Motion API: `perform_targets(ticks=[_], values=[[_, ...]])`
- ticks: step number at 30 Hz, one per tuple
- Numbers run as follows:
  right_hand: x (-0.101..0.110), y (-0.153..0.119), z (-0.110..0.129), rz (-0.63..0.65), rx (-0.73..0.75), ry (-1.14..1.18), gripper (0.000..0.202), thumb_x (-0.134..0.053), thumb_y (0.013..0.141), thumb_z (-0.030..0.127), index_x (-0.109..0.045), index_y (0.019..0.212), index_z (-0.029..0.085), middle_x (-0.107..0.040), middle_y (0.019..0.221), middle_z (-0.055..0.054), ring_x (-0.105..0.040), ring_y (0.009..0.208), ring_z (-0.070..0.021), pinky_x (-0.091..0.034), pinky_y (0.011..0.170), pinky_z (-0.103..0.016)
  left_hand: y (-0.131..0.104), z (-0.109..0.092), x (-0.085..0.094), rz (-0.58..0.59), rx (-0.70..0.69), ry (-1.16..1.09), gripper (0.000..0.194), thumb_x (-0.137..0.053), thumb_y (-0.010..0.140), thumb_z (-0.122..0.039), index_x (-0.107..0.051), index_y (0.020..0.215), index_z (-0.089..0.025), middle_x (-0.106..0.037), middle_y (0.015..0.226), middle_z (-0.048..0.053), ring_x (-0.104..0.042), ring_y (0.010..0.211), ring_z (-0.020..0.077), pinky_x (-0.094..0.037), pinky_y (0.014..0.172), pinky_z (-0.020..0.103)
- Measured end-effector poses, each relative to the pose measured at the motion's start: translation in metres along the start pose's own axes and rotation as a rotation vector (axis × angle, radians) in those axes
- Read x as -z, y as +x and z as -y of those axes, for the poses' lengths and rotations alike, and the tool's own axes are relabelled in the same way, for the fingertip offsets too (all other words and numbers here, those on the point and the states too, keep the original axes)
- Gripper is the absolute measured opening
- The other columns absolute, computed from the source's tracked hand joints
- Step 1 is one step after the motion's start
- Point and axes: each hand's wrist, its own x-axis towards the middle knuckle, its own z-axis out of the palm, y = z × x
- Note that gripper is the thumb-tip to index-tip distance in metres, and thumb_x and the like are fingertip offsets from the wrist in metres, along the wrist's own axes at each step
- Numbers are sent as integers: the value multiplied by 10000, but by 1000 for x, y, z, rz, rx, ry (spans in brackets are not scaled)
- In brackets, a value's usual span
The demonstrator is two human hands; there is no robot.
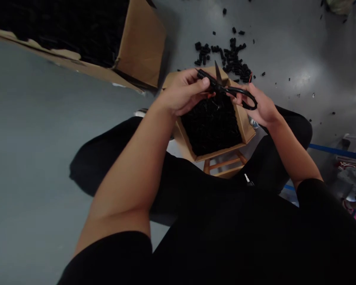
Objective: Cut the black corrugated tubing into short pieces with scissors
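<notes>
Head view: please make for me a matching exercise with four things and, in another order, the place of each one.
Things:
1. scissors
2. ribbed black piece
3. smaller cardboard box
4. loose black pieces

Places:
A. on the floor
B. in the right hand
C. between the person's knees
D. in the left hand

Right pairs: 1-B, 2-D, 3-C, 4-A.

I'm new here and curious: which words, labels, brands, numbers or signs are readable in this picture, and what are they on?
No readable text anywhere.
Red patch near the right edge: white marks, too blurred to read or to tell whether they are letters.
Scissors: no lettering visible.
Smaller cardboard box and larger cardboard box: none visible on the sides in view.
</notes>
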Motion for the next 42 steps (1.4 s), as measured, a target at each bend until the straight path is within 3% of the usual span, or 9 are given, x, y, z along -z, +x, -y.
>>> perform_targets(ticks=[3,7,13,17,21,25,34,38,42], values=[[-2,3,3,89,-130,253,515,-686,1037,731,-639,855,251,-804,1228,-52,-721,1416,-317,-594,1235,-522,-3,-1,-4,-12,4,-33,685,-1013,644,-854,-753,952,-299,-786,914,31,-737,888,247,-639,754,399],[-10,0,-5,176,-225,510,460,-716,1038,663,-621,871,245,-814,1252,-54,-790,1242,-276,-654,1153,-494,-11,0,-4,-62,-20,10,571,-952,831,-757,-767,1037,-258,-766,950,59,-780,933,258,-613,711,341],[-19,5,-18,174,-216,433,444,-771,1017,653,-627,925,243,-823,1241,-108,-786,1223,-309,-672,1090,-555,-8,14,-1,-240,21,141,446,-829,995,-700,-754,1062,-265,-701,903,60,-815,909,275,-665,717,361],[-14,15,-27,114,-154,347,470,-777,995,703,-660,1129,269,-802,1283,-92,-776,1274,-287,-666,1079,-551,-2,18,-8,-234,46,112,446,-850,983,-694,-753,1074,-268,-711,908,65,-836,974,296,-692,726,365],[-9,17,-39,248,-168,402,677,-929,841,709,-648,1314,314,-797,1318,-73,-812,1193,-275,-689,1041,-486,-3,21,-20,-185,46,65,484,-889,944,-712,-744,1034,-259,-720,889,53,-837,960,283,-721,781,398],[-7,12,-43,351,-154,432,860,-952,831,727,-583,1481,301,-811,1251,-80,-811,1108,-235,-684,1015,-398,-2,21,-24,-284,5,171,459,-883,958,-706,-744,1022,-273,-729,908,51,-827,926,271,-717,737,397],[-2,1,-44,400,-20,316,675,-868,979,649,-606,1438,228,-733,1042,-8,-742,898,-140,-650,837,-279,4,-1,-1,-306,-36,180,595,-937,889,-753,-639,1090,-279,-759,1010,16,-795,1130,235,-656,866,361],[-6,-1,-50,351,-40,281,650,-806,1029,657,-579,1479,247,-714,1024,8,-730,800,-126,-646,736,-265,9,9,10,-301,-126,242,737,-940,855,-805,-510,1122,-269,-735,1033,-27,-755,1224,199,-615,953,360],[-11,-1,-51,255,-86,216,628,-801,1041,630,-572,1488,254,-689,1033,14,-711,773,-115,-662,745,-273,16,27,22,-332,-259,319,902,-973,697,-908,-499,1109,-261,-714,1076,-27,-721,1217,192,-591,997,378]])
